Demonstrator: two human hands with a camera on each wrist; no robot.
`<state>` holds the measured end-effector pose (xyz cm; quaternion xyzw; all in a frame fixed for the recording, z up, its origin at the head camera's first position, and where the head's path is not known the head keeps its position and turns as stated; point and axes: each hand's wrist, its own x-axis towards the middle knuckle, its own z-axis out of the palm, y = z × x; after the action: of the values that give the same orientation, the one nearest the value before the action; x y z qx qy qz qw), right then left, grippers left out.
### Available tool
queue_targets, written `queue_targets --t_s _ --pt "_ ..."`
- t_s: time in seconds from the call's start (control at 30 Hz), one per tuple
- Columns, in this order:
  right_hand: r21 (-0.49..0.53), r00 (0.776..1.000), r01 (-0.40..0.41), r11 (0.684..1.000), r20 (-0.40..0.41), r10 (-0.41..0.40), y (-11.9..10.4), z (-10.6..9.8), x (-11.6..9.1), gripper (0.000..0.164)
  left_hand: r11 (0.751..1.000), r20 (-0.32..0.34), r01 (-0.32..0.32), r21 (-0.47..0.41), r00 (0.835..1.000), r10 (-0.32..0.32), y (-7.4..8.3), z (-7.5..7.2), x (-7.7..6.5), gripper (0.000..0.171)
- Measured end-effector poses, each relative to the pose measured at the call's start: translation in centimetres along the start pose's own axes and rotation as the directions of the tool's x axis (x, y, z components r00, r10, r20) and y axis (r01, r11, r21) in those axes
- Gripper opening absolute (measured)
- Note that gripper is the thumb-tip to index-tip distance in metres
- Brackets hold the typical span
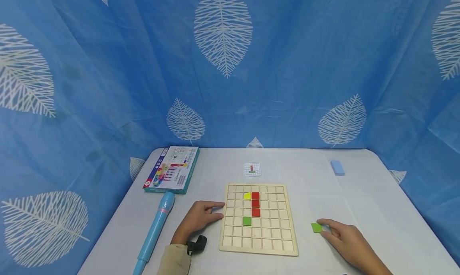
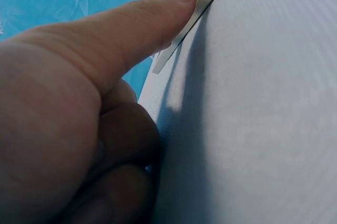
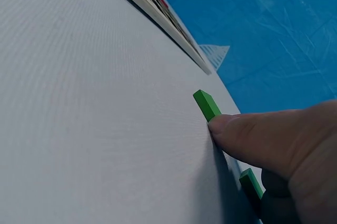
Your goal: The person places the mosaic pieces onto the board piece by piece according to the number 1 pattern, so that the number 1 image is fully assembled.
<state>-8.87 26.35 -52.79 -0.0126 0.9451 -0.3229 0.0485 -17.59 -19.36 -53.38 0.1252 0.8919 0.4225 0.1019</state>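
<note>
A square wooden grid board [image 1: 258,251] lies on the table with three red tiles [image 1: 255,203] in a column, a yellow tile [image 1: 247,195] beside the top one and a dark green tile [image 1: 246,221] lower left. My left hand [image 1: 199,218] touches the board's left edge with extended thumb and index finger, the other fingers curled under. Right of the board, my right hand [image 1: 343,237] pinches a light green tile [image 3: 206,104] between thumb and fingers, close over the table. In the right wrist view a second green tile [image 3: 251,183] shows beside the curled fingers, partly hidden.
Behind the board lies a small pattern card [image 1: 252,169]. A box [image 1: 172,169] and a long light-blue tube [image 1: 156,231] are at the left; a blue block [image 1: 337,167] sits at the back right. A blue leaf-print curtain [image 1: 273,67] surrounds the white table [image 1: 309,199].
</note>
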Motion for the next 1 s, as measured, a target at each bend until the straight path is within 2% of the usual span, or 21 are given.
queue_targets --t_s 0.17,0.37,0.7,1.0 --pt "-0.004 1.0 -0.011 1.0 0.003 0.011 0.2 0.2 0.1 0.036 1.0 -0.007 -0.014 -0.003 1.0 0.014 -0.2 0.1 -0.1 0.039" --pt "-0.016 1.0 -0.014 1.0 0.015 0.014 0.2 0.4 0.0 0.035 1.0 0.004 0.013 -0.017 1.0 -0.013 -0.2 0.1 0.0 0.039" --pt "-0.031 1.0 -0.004 1.0 -0.003 0.004 -0.4 0.3 0.1 0.034 1.0 0.004 0.011 -0.013 1.0 -0.011 -0.1 0.1 0.1 0.039" --pt "-0.053 0.992 0.096 0.994 -0.076 -0.1 -1.9 0.1 0.8 0.029 1.0 0.005 0.0 0.002 1.0 0.0 -0.3 0.1 0.1 0.039"
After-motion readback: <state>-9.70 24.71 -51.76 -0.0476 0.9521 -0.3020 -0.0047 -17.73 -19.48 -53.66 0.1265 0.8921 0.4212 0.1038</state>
